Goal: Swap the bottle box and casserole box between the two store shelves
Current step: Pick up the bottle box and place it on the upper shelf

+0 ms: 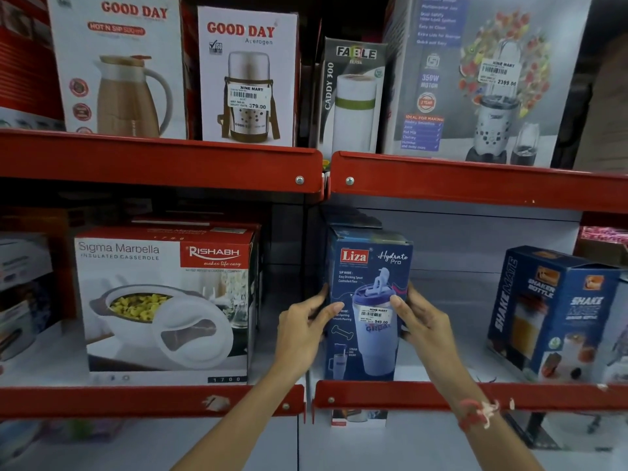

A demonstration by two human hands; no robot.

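Two bare forearms show, with no sleeves on either. The left hand wears nothing at its wrist. The right hand has a red and white knotted thread band with loose ends tied round its wrist.

Bottle box dark blue (red logo patch); casserole box white, red corner; shelf edges red.
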